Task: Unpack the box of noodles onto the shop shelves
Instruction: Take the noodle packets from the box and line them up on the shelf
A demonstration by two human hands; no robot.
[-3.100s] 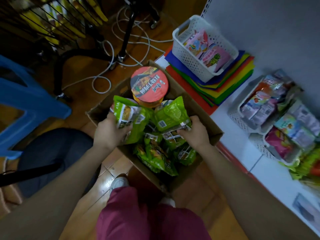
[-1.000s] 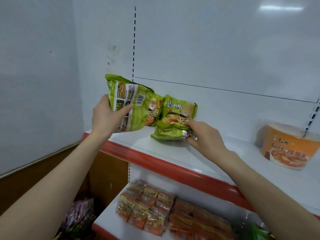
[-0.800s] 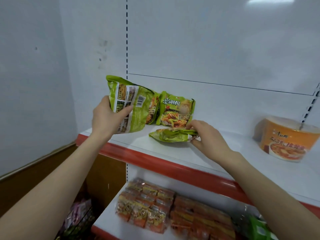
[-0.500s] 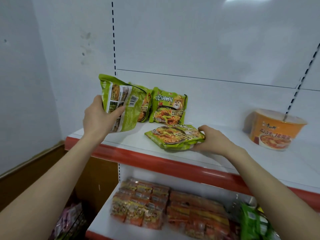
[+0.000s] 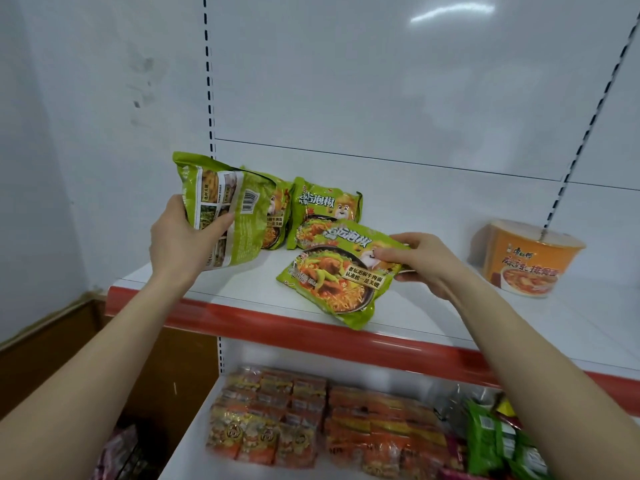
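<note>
Head view: left hand [image 5: 180,244] grips green packs [image 5: 225,209], count unclear; right hand [image 5: 429,265] pinches a tilted packet [image 5: 329,275] at the white, red-edged shelf [image 5: 450,320]; lower-shelf goods [image 5: 294,427] blurred.

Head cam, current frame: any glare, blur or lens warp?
Head view: lamp glare streak on the back panel; right slotted upright leans from wide-angle warp; lower-shelf packets soft; noodle packet in the right hand sharp, print legible.

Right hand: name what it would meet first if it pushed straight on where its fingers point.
The right hand pinches a green packet; past that, it points left toward the standing packet at the back panel, probably first, though depth is unclear.
</note>
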